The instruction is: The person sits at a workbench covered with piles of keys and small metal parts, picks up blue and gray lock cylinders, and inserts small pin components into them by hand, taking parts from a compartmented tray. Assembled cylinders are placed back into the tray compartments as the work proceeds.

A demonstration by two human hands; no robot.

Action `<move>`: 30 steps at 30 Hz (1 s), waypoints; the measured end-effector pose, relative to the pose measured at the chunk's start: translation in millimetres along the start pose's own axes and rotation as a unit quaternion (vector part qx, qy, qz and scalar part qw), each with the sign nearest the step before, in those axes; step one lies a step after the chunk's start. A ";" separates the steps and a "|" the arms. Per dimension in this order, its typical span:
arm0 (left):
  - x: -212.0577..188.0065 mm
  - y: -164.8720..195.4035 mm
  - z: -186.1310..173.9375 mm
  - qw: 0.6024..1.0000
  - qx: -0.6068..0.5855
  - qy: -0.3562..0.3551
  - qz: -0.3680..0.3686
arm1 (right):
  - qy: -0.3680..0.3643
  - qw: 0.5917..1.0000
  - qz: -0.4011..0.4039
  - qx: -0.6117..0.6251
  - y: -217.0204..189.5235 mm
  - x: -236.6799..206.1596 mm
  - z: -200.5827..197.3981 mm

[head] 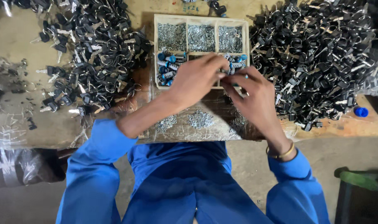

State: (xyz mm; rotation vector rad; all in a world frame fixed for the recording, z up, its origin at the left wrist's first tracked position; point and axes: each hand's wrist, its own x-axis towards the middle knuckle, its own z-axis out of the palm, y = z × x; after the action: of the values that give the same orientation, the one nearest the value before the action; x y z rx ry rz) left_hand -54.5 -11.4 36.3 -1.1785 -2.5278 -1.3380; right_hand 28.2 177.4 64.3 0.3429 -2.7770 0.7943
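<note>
Together, both hands meet over the front edge of a cream compartment tray (156,49). The left hand (195,79) curls its fingertips around a small silvery lock cylinder (227,71), and the right hand (253,93) pinches the same piece from the other side, so both are closed on it. The cylinder is mostly hidden by the fingers; only a short metallic stub shows, held just above the tray's lower right compartment.

That tray has three upper compartments filled with tiny silvery metal parts (201,37), and lower ones holding blue-capped cylinders (169,66). Just nearer the person, three small heaps of the same silvery bits (200,119) lie on a clear plastic sheet (114,110).

Large piles of black-headed keys on rings flank the tray, one left (95,49) and a denser one right (317,54). A loose blue cap (361,111) sits near the right pile. Everything rests on a worn brown workbench (14,41). The person wears blue work clothes and a gold bangle (281,154); a grey concrete floor (346,153) shows below the bench edge.
</note>
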 end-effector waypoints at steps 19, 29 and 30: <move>-36.8 -63.4 -31.4 0.877 -0.432 0.100 -0.185 | -0.013 0.998 -0.065 -0.020 36.8 82.7 68.9; -31.9 -70.4 -28.1 0.913 -0.343 0.123 -0.183 | 0.048 0.997 -0.048 0.030 36.3 93.8 73.4; -31.5 -70.6 -27.4 0.918 -0.326 0.128 -0.187 | 0.050 0.997 -0.040 0.037 37.0 94.5 73.4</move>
State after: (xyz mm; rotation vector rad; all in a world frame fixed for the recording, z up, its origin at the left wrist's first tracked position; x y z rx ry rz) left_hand -85.5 -73.9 -6.7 -0.4946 -2.2399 -2.3708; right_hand -83.3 153.2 12.5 0.4133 -2.6286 0.8721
